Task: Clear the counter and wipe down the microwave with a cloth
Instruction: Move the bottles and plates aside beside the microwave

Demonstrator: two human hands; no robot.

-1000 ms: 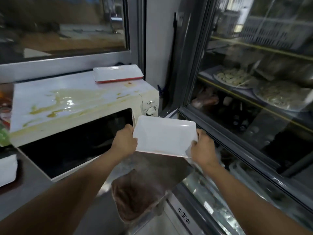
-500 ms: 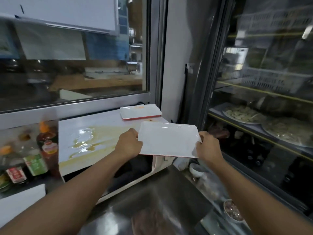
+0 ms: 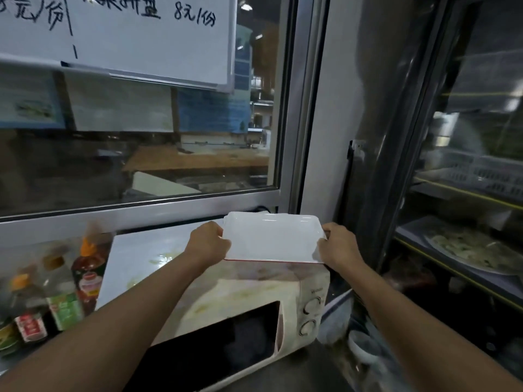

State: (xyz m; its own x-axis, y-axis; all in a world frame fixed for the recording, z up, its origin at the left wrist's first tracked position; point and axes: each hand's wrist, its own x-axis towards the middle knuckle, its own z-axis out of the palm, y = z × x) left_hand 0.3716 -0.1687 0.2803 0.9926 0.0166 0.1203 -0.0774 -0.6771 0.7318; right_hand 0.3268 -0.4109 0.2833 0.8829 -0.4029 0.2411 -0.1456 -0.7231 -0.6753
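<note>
A white rectangular plate (image 3: 271, 239) with a red underside edge is held level over the back right of the microwave's top. My left hand (image 3: 208, 244) grips its left end and my right hand (image 3: 338, 247) grips its right end. It covers the spot where the other red-edged plate lay; that plate is hidden beneath it. The cream microwave (image 3: 246, 304) has a dark door window, two dials at the right and yellowish smears across its top. No cloth is in view.
Sauce bottles (image 3: 82, 275) stand left of the microwave. A window (image 3: 141, 165) with a whiteboard runs behind. A glass-door fridge (image 3: 467, 222) with plates of food stands at the right. Small bowls (image 3: 365, 349) sit low beside the microwave.
Both hands have carried the white plate up and back over the microwave's top, onto or just above the red-edged plate. The camera has tilted upward.
</note>
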